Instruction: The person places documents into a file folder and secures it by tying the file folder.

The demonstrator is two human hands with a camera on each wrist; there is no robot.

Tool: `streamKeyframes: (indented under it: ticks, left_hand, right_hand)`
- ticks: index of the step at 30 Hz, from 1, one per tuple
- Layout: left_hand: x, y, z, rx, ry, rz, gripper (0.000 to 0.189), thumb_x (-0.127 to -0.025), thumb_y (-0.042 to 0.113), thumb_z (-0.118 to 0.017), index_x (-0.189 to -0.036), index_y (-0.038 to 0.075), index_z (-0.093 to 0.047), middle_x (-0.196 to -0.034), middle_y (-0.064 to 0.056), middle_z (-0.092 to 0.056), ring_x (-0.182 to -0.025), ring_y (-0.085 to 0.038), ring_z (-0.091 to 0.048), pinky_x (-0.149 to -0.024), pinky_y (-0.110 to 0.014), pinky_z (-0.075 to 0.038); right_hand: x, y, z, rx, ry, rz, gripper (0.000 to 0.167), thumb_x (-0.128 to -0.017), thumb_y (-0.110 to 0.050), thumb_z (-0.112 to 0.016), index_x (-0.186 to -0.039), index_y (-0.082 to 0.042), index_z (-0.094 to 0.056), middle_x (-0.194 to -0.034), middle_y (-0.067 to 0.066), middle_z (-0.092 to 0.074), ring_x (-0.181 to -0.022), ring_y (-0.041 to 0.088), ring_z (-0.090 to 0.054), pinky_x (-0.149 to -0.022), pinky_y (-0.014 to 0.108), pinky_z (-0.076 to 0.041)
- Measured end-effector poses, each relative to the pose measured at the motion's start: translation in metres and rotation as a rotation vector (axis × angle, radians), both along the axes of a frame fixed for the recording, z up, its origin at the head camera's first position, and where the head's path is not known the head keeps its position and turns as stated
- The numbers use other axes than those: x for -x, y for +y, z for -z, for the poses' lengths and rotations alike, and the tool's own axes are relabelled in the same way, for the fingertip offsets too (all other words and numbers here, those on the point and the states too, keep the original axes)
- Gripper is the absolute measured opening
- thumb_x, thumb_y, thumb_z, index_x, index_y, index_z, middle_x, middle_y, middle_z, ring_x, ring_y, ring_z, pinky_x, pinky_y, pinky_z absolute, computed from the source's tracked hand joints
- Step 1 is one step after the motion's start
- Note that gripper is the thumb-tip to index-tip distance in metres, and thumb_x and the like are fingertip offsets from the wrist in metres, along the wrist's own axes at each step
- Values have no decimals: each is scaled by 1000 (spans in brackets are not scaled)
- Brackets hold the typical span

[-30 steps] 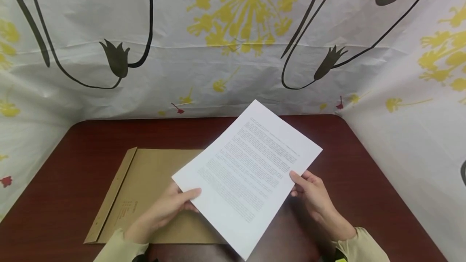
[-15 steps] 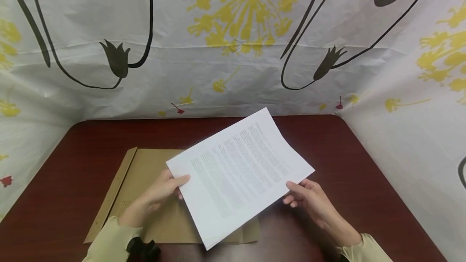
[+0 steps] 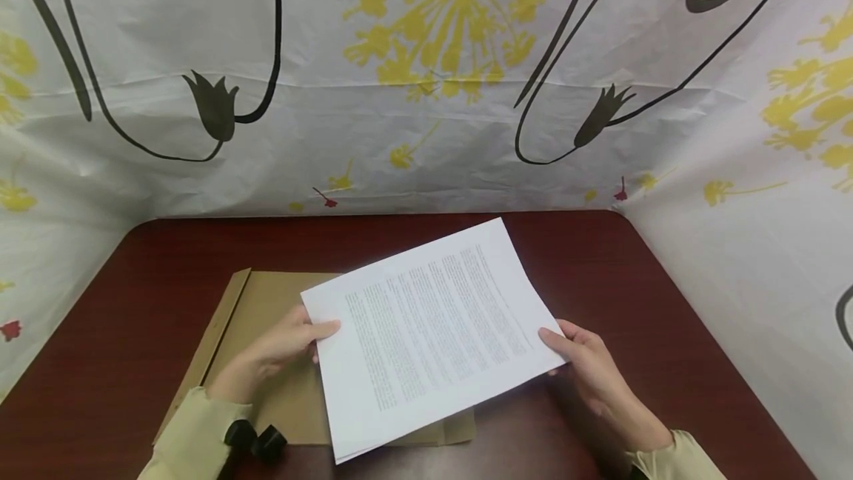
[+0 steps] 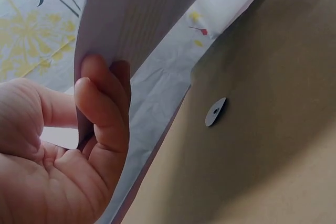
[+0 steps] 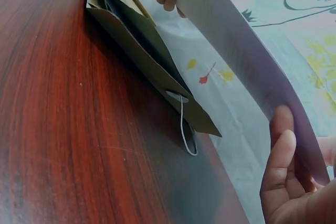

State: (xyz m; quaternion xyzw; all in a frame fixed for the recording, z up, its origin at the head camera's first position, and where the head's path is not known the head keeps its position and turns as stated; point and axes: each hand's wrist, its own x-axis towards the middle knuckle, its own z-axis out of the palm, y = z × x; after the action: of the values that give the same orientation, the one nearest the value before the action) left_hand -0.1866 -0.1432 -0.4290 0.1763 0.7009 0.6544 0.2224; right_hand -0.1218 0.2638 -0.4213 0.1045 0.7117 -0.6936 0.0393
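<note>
Printed white sheets of paper (image 3: 433,324) are held tilted above the table by both hands. My left hand (image 3: 283,347) pinches the left edge, thumb on the printed face and fingers behind, as the left wrist view also shows. At the lower right corner my right hand (image 3: 589,365) grips the sheets the same way. Beneath them a brown kraft document envelope (image 3: 280,391) lies on the table, partly hidden by the paper. A round white button (image 4: 216,112) sits on the envelope, and a white string loop (image 5: 185,129) hangs from its edge in the right wrist view.
The dark red wooden table (image 3: 666,361) stretches to both sides. A white cloth (image 3: 426,154) printed with yellow flowers and dark stems hangs along the back and sides. A black strap piece (image 3: 256,441) hangs at the left sleeve.
The paper has turned from a steep upright slant to a more sideways one and come lower. My left hand has shifted left, and the right hand slightly right and down.
</note>
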Motion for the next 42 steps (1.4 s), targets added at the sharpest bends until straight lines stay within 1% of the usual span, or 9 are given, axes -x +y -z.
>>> streamKeyframes:
  ticks: [4, 7, 10, 14, 20, 24, 29, 34, 42]
  left_hand:
    - [-1, 3, -1, 7, -23, -42, 35, -95, 6, -48, -116, -22, -44, -80, -2, -67, -59, -7, -59, -49, -20, -44]
    - [-4, 7, -2, 5, -32, -78, 38, -96, 11, -50, -118, -20, -43, -78, -1, -66, -61, -9, -60, -52, -23, -48]
    - [-7, 11, -5, 15, -25, -64, 42, -95, 13, -52, -124, -17, -41, -80, -4, -65, -62, -11, -60, -53, -24, -49]
    - [-13, 17, -7, 25, -9, -21, 44, -96, 10, -50, -130, -14, -37, -84, -12, -66, -60, -13, -59, -51, -23, -48]
    - [-17, 18, -6, 8, -10, -41, 41, -96, 3, -45, -131, -15, -34, -85, -15, -67, -60, -13, -60, -51, -23, -48]
    - [-16, 16, -5, 10, -16, -57, 40, -97, 2, -42, -132, -15, -33, -87, -14, -67, -60, -12, -59, -52, -23, -46]
    - [-15, 13, -3, 17, -42, -52, 38, -97, 3, -41, -129, -17, -35, -86, -13, -67, -63, -11, -61, -54, -24, -49]
    - [-15, 13, -2, 25, -61, -43, 37, -97, 4, -41, -127, -17, -38, -93, -16, -67, -71, -14, -65, -60, -26, -52]
    - [-15, 14, -4, 21, -56, -22, 36, -98, 6, -40, -126, -18, -39, -96, -18, -67, -73, -14, -65, -61, -26, -52]
  right_hand:
    - [-1, 1, 2, -18, 6, -13, 22, -92, -13, -59, -106, 3, -60, -77, 0, -68, -60, 9, -59, -50, 21, -43]
    - [-2, 0, 3, 6, 17, 11, 15, -92, -13, -59, -103, -3, -62, -77, -1, -68, -61, 8, -59, -50, 20, -44]
    - [-2, 0, 3, 39, 20, 56, 9, -92, -14, -59, -100, -11, -63, -77, -2, -67, -62, 8, -59, -51, 20, -45]
    - [-2, 2, 3, 51, 3, 87, 13, -93, -18, -59, -103, -11, -62, -81, -3, -68, -65, 9, -60, -54, 21, -46]
    - [-4, 5, 4, 62, 15, 37, 8, -93, -15, -58, -96, -17, -65, -80, -2, -69, -65, 9, -62, -53, 22, -47]
    - [-4, 6, 4, 29, -4, -22, 14, -93, -13, -56, -103, -7, -62, -81, -1, -69, -65, 10, -62, -52, 22, -46]
    - [-3, 7, 2, 4, -86, -85, 42, -95, -20, -53, -125, 9, -46, -83, 0, -69, -70, 13, -65, -59, 27, -51]
    - [-2, 9, 2, -15, -125, -133, 52, -97, -23, -50, -135, 9, -35, -88, 1, -68, -74, 16, -67, -62, 31, -54]
    - [-2, 9, 3, -31, -119, -96, 51, -98, -20, -49, -137, 8, -34, -89, 1, -68, -74, 17, -67, -61, 31, -54]
